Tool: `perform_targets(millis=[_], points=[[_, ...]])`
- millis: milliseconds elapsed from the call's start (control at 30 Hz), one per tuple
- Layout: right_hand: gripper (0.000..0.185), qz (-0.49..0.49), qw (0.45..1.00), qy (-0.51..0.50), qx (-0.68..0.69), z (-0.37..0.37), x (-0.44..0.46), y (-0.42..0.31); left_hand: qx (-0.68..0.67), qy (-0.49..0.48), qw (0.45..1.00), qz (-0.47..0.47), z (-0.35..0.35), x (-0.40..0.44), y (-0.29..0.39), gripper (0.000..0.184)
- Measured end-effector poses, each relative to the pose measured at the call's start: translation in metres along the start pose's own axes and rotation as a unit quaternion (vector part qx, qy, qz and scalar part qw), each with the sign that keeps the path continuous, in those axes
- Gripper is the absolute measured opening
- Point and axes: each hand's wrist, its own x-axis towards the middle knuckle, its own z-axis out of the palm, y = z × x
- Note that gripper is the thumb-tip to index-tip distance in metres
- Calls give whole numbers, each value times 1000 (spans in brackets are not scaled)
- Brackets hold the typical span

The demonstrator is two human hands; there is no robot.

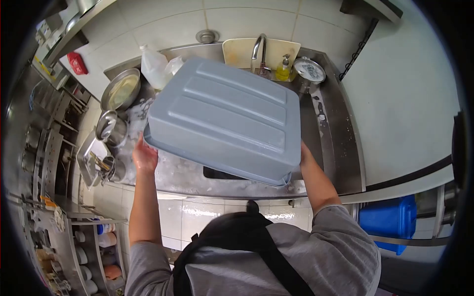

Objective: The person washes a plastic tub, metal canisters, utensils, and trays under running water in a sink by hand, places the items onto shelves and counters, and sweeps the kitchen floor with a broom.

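A large grey plastic tub [224,111] is turned bottom up above the steel sink counter [170,172], tilted, with its ribbed base facing me. My left hand [145,155] grips the rim at the near left corner, its fingers partly hidden behind the edge. At the right side, my right hand [305,154] holds the tub too, with most of its fingers out of sight behind the wall. The tub covers most of the sink basin, and only a dark strip of the opening shows below it.
Behind the tub stand a curved faucet [257,47], a yellow soap bottle [283,68] and a translucent jug [154,68]. A metal bowl [121,90], a steel pot [112,129] and a utensil holder [114,170] line the left side. A lidded pot [309,71] sits back right.
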Motion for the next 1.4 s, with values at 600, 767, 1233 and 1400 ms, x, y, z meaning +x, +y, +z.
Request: perform_targets(millis=[600,767,1233,1400], points=[[37,-36,989,-144,28,62,247,-57,267,37,962,-43,-18,46,-51,23],[38,-54,992,-116,11,74,231,-91,216,34,974,-55,-20,31,-52,25],[39,-57,997,-14,-52,-20,95,-123,347,-108,928,-87,54,41,-87,43],[39,-112,981,51,-147,-71,42,-135,300,-69,934,-180,58,70,-118,39]])
